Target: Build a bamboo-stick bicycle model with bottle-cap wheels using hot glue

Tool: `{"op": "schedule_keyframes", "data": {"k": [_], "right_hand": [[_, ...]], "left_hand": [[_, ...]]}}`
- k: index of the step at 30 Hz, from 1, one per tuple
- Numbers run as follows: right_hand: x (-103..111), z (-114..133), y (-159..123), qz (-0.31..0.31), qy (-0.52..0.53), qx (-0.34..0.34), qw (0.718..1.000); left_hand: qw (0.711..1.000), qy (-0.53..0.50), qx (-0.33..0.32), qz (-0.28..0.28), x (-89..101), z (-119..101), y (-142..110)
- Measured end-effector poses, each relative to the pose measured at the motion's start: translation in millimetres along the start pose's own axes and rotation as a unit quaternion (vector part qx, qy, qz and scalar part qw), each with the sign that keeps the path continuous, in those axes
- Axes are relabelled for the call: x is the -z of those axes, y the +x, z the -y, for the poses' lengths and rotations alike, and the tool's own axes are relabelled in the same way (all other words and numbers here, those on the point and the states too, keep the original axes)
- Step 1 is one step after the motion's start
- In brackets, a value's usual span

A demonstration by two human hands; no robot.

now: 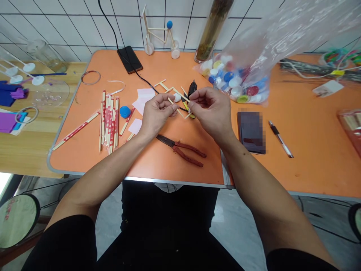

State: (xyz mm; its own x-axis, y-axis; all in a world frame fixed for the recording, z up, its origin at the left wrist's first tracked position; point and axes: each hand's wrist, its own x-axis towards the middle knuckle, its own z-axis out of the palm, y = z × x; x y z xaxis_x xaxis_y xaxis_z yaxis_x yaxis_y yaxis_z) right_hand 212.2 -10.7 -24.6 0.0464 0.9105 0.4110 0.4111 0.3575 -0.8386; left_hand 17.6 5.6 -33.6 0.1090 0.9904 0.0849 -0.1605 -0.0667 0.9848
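Observation:
Above the middle of the orange table (146,162), my left hand (159,113) pinches a short wooden stick (176,108) between thumb and fingers. My right hand (210,111) grips another wooden stick (180,94), its end pointing up and left. Small stick pieces meet near the right fingertips; whether they are joined I cannot tell. Just behind the hands lie a black and yellow glue gun (192,89), partly hidden, a white cap (177,97) and a small stick frame (160,84). Nearer me rest pliers with red handles (183,149).
To the left are wrapped chopsticks (108,122), a blue bottle cap (125,111) and pink paper (143,98). A stick model with cap wheels (160,32) stands by the wall. Rightward are a bag of bottle caps (237,81), a dark phone-like slab (251,131) and a pen (280,138).

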Motion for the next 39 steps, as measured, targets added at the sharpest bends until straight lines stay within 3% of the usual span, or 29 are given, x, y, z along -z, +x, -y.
{"op": "schedule_keyframes", "data": {"k": [30,39], "right_hand": [[-0.9,-3.4,0.4,-0.005,0.025,-0.003,1.0],[3.2,-17.5,2.6,0.012,0.064,-0.016,0.998]], "left_hand": [[1.0,-0.022,-0.006,-0.002,0.8,3.3,2.8],[1.0,-0.012,-0.02,0.005,0.4,11.6,6.0]]}}
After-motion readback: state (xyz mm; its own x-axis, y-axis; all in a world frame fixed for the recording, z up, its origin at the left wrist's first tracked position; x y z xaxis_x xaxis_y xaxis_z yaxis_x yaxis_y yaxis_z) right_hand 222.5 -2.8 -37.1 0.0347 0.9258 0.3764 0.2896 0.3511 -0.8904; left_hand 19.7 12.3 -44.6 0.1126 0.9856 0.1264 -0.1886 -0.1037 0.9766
